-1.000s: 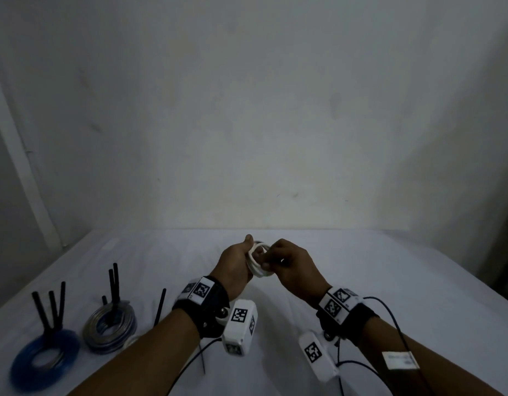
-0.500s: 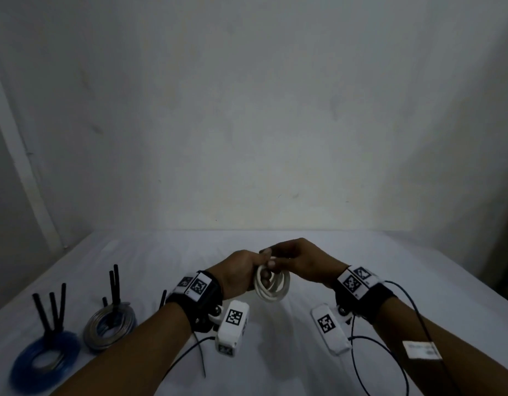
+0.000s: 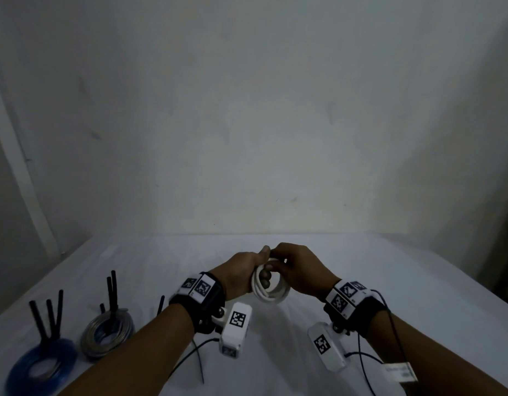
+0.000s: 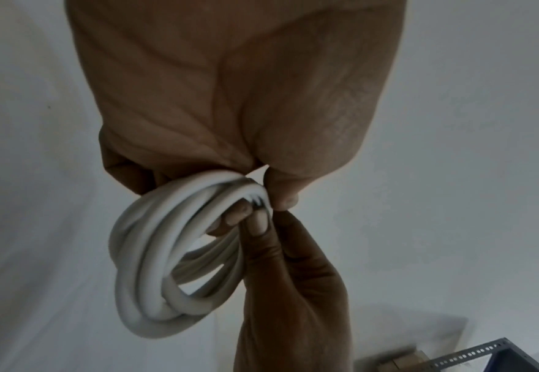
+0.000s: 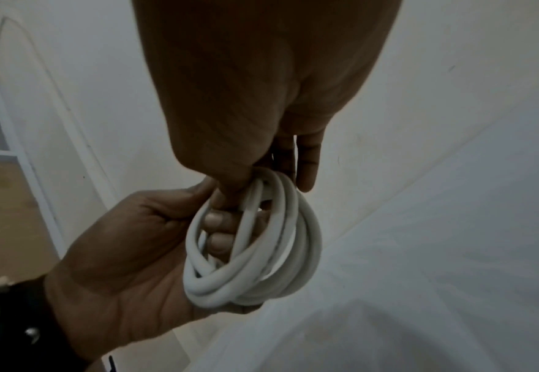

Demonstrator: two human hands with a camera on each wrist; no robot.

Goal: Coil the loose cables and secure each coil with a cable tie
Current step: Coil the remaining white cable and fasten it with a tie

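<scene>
Head view: one white round-cord cable coil (image 3: pixel 271 290) hangs above the white-covered worktop (image 3: pixel 361 281), both hands curled on its top, left hand (image 3: pixel 241 274) and right hand (image 3: pixel 300 270). Two tied coils lie far left: blue (image 3: pixel 41 364), grey (image 3: pixel 107 332). Pale wall (image 3: pixel 247 110) behind.

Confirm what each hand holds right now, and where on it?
Both hold the white cable coil at its top: left hand has fingers through the loops, right hand pinches the same bunch.

White coil (image 3: pixel 271 292) top hidden by hands; blue coil (image 3: pixel 41 364) edge-cropped
</scene>
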